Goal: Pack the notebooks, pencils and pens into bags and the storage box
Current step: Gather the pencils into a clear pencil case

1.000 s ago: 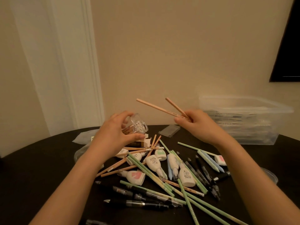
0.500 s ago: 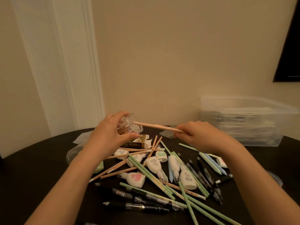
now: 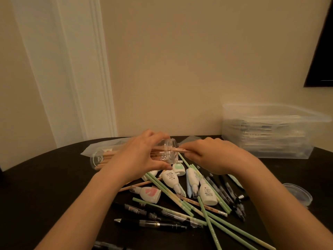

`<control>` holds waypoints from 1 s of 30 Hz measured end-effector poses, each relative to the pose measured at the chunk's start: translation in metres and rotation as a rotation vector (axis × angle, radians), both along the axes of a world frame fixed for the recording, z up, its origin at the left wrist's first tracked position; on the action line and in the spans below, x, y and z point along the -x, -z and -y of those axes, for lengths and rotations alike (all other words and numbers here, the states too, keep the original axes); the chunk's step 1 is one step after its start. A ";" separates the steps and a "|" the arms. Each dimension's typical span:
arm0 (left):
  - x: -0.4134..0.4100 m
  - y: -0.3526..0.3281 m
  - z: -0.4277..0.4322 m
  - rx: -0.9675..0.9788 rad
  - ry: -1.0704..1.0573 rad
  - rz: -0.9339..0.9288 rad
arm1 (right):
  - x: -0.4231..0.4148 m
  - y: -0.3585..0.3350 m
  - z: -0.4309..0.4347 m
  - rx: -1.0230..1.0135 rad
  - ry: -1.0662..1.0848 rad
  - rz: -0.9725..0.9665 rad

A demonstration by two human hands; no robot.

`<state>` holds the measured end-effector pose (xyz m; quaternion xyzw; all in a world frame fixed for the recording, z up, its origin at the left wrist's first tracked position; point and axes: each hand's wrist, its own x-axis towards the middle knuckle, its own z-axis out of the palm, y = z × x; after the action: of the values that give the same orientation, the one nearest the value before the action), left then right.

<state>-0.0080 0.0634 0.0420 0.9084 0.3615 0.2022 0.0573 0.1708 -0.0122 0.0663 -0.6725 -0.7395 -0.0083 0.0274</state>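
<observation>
My left hand [image 3: 138, 157] grips a clear plastic tube [image 3: 167, 150] lying sideways, its open mouth facing right. Wooden pencils fill its far end [image 3: 102, 157]. My right hand [image 3: 214, 156] pinches wooden pencils [image 3: 177, 149] whose tips sit inside the tube's mouth. Below the hands, on the dark table [image 3: 36, 186], lies a heap of green pencils [image 3: 212, 224], black pens [image 3: 153, 222] and white correction-tape dispensers [image 3: 171, 179]. A clear storage box [image 3: 270, 130] holding stacked notebooks stands at the back right.
A clear plastic bag [image 3: 100, 147] lies behind the tube at the back left. A round clear lid [image 3: 297, 193] rests near the right edge. The wall and a white door frame stand just behind the table.
My right hand lowered the wooden pencils from mid-air and slid them leftward into the tube's mouth. My left hand turned the tube more horizontal and lower.
</observation>
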 end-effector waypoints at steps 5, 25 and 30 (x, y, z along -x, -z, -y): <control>-0.001 0.002 -0.001 -0.012 -0.005 -0.037 | 0.003 0.002 -0.004 -0.111 -0.006 -0.134; 0.001 0.002 -0.003 0.005 -0.034 -0.065 | -0.001 -0.003 0.000 -0.160 -0.115 -0.070; 0.000 0.004 -0.002 0.020 -0.022 -0.047 | 0.010 0.007 0.003 -0.353 0.012 0.266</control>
<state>-0.0081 0.0657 0.0379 0.9082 0.3747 0.1778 0.0559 0.1604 -0.0148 0.0590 -0.6548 -0.7196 -0.2263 0.0467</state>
